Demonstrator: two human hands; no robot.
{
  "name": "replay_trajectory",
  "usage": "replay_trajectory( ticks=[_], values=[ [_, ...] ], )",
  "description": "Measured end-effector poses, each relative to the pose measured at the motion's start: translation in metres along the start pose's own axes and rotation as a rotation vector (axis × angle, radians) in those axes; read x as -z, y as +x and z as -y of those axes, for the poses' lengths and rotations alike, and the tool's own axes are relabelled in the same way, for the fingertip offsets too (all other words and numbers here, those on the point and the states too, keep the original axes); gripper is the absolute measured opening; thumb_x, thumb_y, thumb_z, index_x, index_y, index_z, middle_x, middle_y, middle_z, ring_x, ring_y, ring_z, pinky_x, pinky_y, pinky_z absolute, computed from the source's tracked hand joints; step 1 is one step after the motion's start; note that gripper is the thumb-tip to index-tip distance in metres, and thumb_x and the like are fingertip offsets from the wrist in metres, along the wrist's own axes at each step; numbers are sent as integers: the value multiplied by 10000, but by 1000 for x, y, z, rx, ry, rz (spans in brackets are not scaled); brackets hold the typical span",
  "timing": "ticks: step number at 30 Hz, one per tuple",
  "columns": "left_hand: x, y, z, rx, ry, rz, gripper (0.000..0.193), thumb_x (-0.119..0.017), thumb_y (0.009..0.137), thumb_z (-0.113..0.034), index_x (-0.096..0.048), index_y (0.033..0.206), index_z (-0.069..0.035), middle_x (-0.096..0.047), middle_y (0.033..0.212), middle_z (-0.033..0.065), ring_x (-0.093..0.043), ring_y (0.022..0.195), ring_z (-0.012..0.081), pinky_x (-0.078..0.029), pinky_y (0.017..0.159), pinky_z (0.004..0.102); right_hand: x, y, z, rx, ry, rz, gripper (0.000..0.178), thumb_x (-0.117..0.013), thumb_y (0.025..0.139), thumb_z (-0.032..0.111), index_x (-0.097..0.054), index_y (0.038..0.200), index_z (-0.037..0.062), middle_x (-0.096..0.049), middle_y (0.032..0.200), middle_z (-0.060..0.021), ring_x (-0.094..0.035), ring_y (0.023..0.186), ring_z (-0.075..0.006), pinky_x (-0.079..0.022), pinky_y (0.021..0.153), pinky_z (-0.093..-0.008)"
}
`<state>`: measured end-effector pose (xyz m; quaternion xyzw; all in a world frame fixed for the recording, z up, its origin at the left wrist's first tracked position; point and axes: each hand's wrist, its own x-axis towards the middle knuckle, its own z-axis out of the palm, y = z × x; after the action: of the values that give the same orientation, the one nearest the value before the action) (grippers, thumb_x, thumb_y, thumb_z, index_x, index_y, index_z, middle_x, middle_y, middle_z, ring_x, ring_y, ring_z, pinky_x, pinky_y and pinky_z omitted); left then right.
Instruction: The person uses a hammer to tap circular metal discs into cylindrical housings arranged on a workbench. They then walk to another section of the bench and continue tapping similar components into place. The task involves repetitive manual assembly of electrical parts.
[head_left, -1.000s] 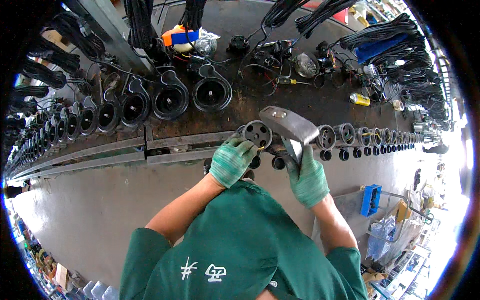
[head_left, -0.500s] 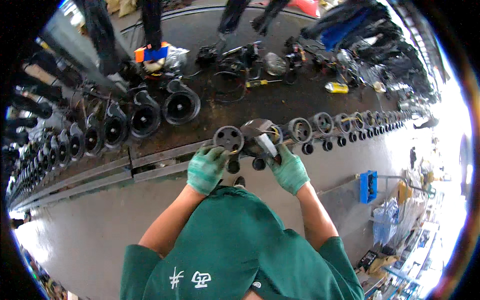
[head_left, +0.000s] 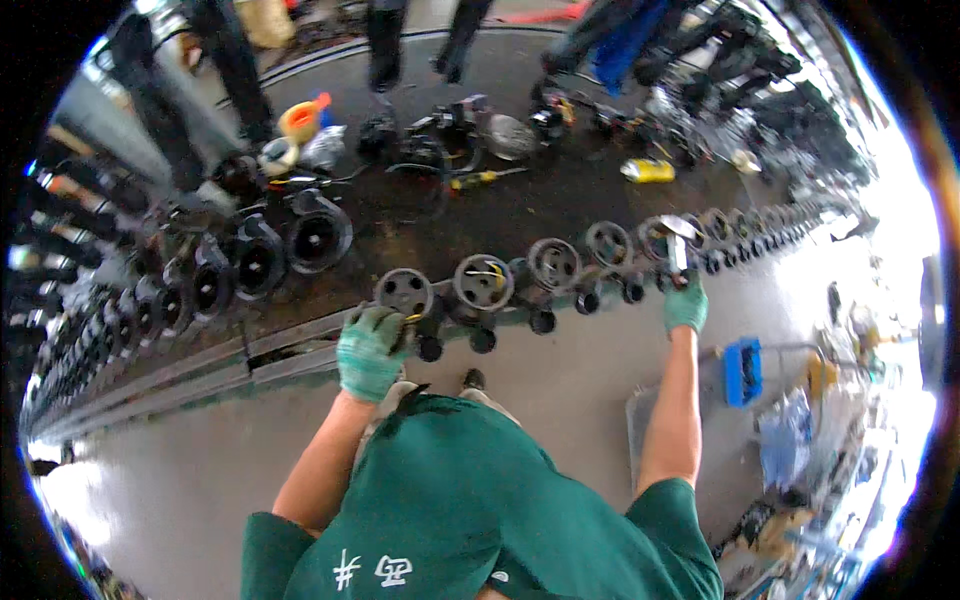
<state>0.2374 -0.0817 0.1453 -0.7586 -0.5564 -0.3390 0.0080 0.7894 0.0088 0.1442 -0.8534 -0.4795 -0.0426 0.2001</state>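
My left hand, in a green-striped glove, is closed at the lower left edge of a round black housing with holes in its face. A small yellow piece shows by its fingertips; what the fingers hold is hidden. Farther right, my right hand grips a hammer-like tool with a wide shiny head and a silver shaft. That head is raised in front of another round housing in the row. Next to the left hand's housing is another round housing with yellow wire inside.
Black blower housings line the left of the dark bench. Behind lie a yellow-handled screwdriver, a yellow can, tape rolls and tangled wiring parts. A blue bin stands on the right.
My right hand has moved far right along the row with the tool. The view has shifted, and my left hand is now by the row's leftmost round housing, still closed.
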Motion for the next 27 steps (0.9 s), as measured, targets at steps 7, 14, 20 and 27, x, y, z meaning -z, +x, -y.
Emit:
replay_trajectory(
  ticks=[7,14,20,27],
  values=[
    [-17,-14,2,70,33,11,314,-822,758,-186,-716,1041,-99,-663,1063,103,-639,997,338,-501,934,487,-25,14,-25,86,153,177,364,-703,909,191,-608,1236,60,-701,1113,-211,-653,1005,-465,-515,877,-522],
    [-34,-19,-10,353,-240,-194,796,-866,742,-143,-450,1419,-105,-613,1251,136,-608,1158,317,-495,1035,472,52,-98,109,237,892,559,324,-609,908,-12,-719,1201,71,-740,1044,-82,-655,777,-117,-550,702,-296],
    [-102,-34,6,787,-918,-17,1107,-921,726,-122,-182,1550,-97,-519,1443,97,-548,1310,230,-478,1124,384,-15,-224,224,1016,347,1278,439,-648,934,182,-595,1360,87,-609,1319,-219,-643,1124,-431,-529,956,-501],
    [-120,9,66,746,-857,-40,800,-845,801,-27,-393,1459,-88,-567,1400,108,-623,1207,228,-574,998,368,-86,-269,255,1056,160,1010,514,-627,898,121,-514,1400,125,-608,1286,-197,-697,985,-396,-579,775,-525]
  ],
)
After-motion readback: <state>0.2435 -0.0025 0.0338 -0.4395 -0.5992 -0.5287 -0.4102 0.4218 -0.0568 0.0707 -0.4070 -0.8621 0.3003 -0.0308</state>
